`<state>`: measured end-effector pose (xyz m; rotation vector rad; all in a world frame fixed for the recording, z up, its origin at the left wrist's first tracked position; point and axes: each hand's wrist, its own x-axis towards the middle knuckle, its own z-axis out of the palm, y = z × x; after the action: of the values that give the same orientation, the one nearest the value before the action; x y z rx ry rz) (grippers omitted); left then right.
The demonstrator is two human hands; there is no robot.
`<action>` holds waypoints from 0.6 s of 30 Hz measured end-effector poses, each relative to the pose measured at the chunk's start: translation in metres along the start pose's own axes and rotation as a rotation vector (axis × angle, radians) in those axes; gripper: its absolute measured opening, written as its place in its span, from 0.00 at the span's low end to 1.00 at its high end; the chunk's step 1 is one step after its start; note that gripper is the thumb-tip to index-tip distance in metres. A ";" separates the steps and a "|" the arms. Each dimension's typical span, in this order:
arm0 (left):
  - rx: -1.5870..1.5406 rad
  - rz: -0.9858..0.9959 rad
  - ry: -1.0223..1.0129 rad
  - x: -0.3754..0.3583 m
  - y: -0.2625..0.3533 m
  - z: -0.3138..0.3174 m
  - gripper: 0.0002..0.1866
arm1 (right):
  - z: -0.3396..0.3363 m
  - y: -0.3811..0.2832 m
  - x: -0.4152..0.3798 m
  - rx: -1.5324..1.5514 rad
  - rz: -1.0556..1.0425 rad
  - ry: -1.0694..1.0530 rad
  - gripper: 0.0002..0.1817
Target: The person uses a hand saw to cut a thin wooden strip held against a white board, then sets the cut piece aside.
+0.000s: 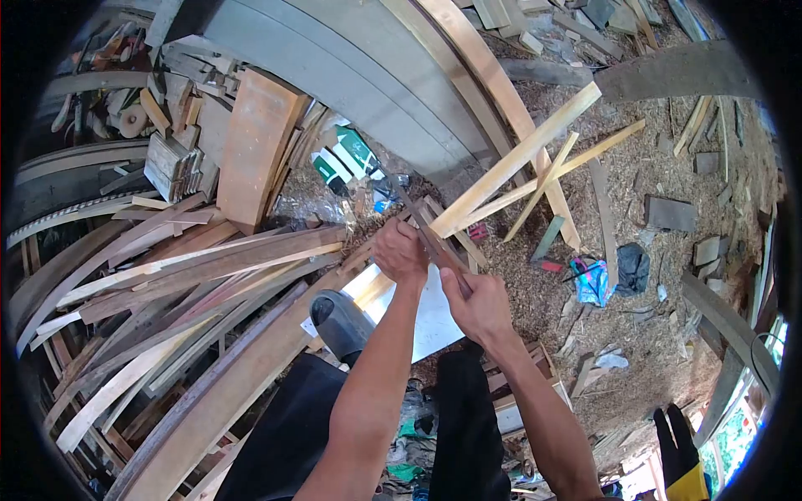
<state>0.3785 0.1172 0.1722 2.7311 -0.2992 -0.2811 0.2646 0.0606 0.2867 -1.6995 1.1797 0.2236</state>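
Observation:
My right hand (480, 305) is closed around the handle end of a long, narrow, dark-brown tool that looks like a handsaw (426, 232). Its blade slants up and left, away from me. Just left of the blade, my left hand (403, 250) is closed with the fingers curled; what lies under them is hidden. A pale wooden strip (518, 159) has its near end right beside the blade and runs up to the right. Beneath my forearms lies a white sheet or board (434, 321). My dark shoe (341, 324) rests on wood left of my left forearm.
Stacked long planks (209, 275) fill the left side. A broad grey beam (334, 67) crosses the top. Thin strips (576, 163) lie crossed on the shavings-covered ground (618, 359). Green-and-white boxes (351, 154), a blue plastic packet (591, 282) and a black bag (632, 269) lie about.

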 end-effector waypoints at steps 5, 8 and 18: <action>0.001 -0.050 -0.008 -0.002 0.003 -0.002 0.14 | -0.021 0.000 -0.048 -0.018 0.037 0.038 0.24; -0.008 0.003 0.059 -0.003 0.000 0.004 0.13 | -0.041 0.001 -0.074 -0.040 0.088 0.024 0.22; 0.059 0.016 -0.005 -0.001 -0.004 0.002 0.15 | 0.012 0.031 -0.006 0.105 -0.220 0.085 0.22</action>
<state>0.3775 0.1207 0.1693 2.7850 -0.3358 -0.2797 0.2415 0.0731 0.2656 -1.7432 1.0371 -0.0450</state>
